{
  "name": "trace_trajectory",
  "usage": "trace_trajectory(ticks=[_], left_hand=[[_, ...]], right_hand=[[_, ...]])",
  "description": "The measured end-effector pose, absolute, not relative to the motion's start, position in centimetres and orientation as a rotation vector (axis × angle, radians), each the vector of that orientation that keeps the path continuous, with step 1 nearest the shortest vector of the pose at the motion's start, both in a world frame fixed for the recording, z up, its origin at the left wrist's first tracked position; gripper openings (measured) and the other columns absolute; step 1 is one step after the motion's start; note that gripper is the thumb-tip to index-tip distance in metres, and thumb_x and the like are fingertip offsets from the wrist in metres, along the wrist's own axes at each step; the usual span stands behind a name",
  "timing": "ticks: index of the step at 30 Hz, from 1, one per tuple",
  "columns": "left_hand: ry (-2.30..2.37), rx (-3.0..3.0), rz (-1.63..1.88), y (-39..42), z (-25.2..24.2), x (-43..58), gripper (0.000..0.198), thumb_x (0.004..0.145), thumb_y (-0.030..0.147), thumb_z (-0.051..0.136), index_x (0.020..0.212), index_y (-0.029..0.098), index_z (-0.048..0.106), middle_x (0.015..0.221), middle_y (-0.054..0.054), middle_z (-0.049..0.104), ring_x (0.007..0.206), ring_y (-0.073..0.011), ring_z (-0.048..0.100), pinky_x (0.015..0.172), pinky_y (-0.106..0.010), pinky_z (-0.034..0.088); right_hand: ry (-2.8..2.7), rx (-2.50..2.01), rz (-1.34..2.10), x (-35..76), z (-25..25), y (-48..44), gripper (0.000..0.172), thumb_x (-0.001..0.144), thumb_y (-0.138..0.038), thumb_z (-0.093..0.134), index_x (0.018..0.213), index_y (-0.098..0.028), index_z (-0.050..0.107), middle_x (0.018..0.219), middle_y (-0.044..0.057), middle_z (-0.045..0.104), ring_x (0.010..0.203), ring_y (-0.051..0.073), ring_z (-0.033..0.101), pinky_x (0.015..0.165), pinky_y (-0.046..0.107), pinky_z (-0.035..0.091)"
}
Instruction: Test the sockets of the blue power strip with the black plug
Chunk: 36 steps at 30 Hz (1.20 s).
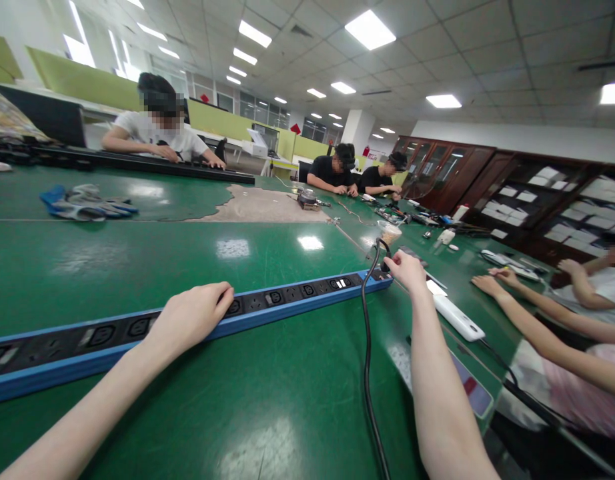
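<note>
Currently I am resting the left hand (192,315) across the blue power strip (282,301), which is lying under that palm and running on to the right hand (408,270). The left fingers are curling over it, partly hidden, so I cannot tell whether they are gripping. With the right hand nearly closed, I am pinching a black plug (385,265) between thumb and fingers at the strip's far end. From there a black cable (368,353) is arching up and trailing toward me, just left of the right forearm. A cup (389,233) is standing just beyond the right hand; a white power strip (457,315) is lying to its right, and a phone (470,387) is lying nearer me, partly behind the forearm. Well beyond the left hand, gloves (87,202) are lying on the green table (297,393).
</note>
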<state>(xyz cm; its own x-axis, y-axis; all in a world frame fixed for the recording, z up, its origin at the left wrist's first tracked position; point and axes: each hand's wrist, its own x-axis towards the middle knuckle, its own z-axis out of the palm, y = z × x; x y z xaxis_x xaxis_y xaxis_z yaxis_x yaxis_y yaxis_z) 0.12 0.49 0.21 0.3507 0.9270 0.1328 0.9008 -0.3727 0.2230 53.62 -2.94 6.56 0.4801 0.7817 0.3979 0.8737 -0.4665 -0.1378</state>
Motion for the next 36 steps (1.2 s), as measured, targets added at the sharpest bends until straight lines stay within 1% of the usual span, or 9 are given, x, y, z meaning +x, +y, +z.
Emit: trace_trajectory(ticks=[3, 6, 10, 17, 22, 25, 30, 33, 36], left_hand=[[1.687, 2.489, 0.370, 0.4, 0.2, 0.1, 0.054, 0.103, 0.054, 0.027, 0.110, 0.027, 0.074, 0.107, -0.010, 0.078, 0.091, -0.0278, 0.072, 0.073, -0.034, 0.047], [1.681, 2.485, 0.383, 0.4, 0.2, 0.1, 0.054, 0.103, 0.054, 0.028, 0.107, 0.026, 0.074, 0.104, -0.010, 0.078, 0.090, -0.0270, 0.072, 0.073, -0.033, 0.046], [1.668, 2.496, 0.388, 0.5, 0.2, 0.1, 0.054, 0.103, 0.054, 0.027, 0.105, 0.026, 0.074, 0.103, -0.010, 0.078, 0.089, -0.0275, 0.071, 0.073, -0.034, 0.046], [1.687, 2.507, 0.359, 0.3, 0.3, 0.1, 0.053, 0.104, 0.053, 0.027, 0.102, 0.025, 0.072, 0.101, -0.009, 0.078, 0.088, -0.0254, 0.072, 0.071, -0.031, 0.044], [1.686, 2.523, 0.362, 0.4, 0.1, 0.1, 0.053, 0.104, 0.053, 0.026, 0.103, 0.026, 0.072, 0.103, -0.008, 0.078, 0.089, -0.0273, 0.072, 0.072, -0.033, 0.045], [1.690, 2.528, 0.378, 0.5, 0.0, 0.1, 0.053, 0.104, 0.053, 0.026, 0.103, 0.026, 0.072, 0.103, -0.009, 0.078, 0.090, -0.0278, 0.072, 0.072, -0.033, 0.046], [1.683, 2.513, 0.389, 0.4, 0.1, 0.1, 0.053, 0.104, 0.053, 0.027, 0.101, 0.025, 0.073, 0.101, -0.009, 0.078, 0.087, -0.0272, 0.072, 0.072, -0.033, 0.046], [1.671, 2.497, 0.414, 0.4, 0.1, 0.0, 0.053, 0.103, 0.054, 0.028, 0.102, 0.026, 0.073, 0.101, -0.009, 0.078, 0.087, -0.0278, 0.072, 0.073, -0.034, 0.046], [1.671, 2.499, 0.425, 0.4, 0.0, 0.0, 0.052, 0.103, 0.054, 0.028, 0.102, 0.027, 0.072, 0.102, -0.008, 0.078, 0.088, -0.0276, 0.071, 0.072, -0.034, 0.044]], right_hand=[[-1.500, -2.390, -0.321, 53.9, 5.9, -2.3, 0.033, 0.092, -0.052, 0.061, 0.090, -0.021, 0.071, 0.093, 0.009, 0.076, 0.089, 0.024, 0.068, 0.078, 0.030, 0.047], [-1.554, -2.331, -0.298, 54.0, 5.4, -1.9, 0.027, 0.089, -0.048, 0.065, 0.090, -0.021, 0.070, 0.093, 0.007, 0.076, 0.085, 0.021, 0.068, 0.076, 0.028, 0.046], [-1.553, -2.338, -0.291, 53.7, 5.0, -1.4, 0.026, 0.088, -0.047, 0.066, 0.090, -0.022, 0.070, 0.089, 0.006, 0.076, 0.083, 0.021, 0.068, 0.075, 0.028, 0.046], [-1.478, -2.434, -0.329, 52.9, 4.4, -0.4, 0.030, 0.086, -0.051, 0.069, 0.094, -0.023, 0.074, 0.094, 0.009, 0.077, 0.092, 0.024, 0.071, 0.079, 0.031, 0.050], [-1.409, -2.446, -0.347, 52.7, 3.8, 0.1, 0.032, 0.085, -0.053, 0.071, 0.094, -0.023, 0.078, 0.091, 0.012, 0.078, 0.090, 0.026, 0.073, 0.079, 0.033, 0.053], [-1.440, -2.439, -0.315, 53.0, 4.1, -0.1, 0.032, 0.084, -0.052, 0.071, 0.095, -0.023, 0.079, 0.091, 0.012, 0.078, 0.091, 0.027, 0.074, 0.082, 0.034, 0.054], [-1.522, -2.510, -0.262, 53.1, 5.3, -0.5, 0.034, 0.079, -0.047, 0.076, 0.105, -0.026, 0.081, 0.102, 0.011, 0.079, 0.101, 0.027, 0.074, 0.086, 0.036, 0.055], [-1.483, -2.564, -0.282, 52.8, 5.7, -0.5, 0.035, 0.077, -0.046, 0.078, 0.106, -0.027, 0.082, 0.108, 0.013, 0.078, 0.102, 0.029, 0.074, 0.086, 0.038, 0.056], [-1.450, -2.575, -0.248, 52.7, 5.8, -0.3, 0.035, 0.078, -0.048, 0.077, 0.106, -0.028, 0.082, 0.108, 0.013, 0.078, 0.103, 0.030, 0.073, 0.088, 0.041, 0.055]])
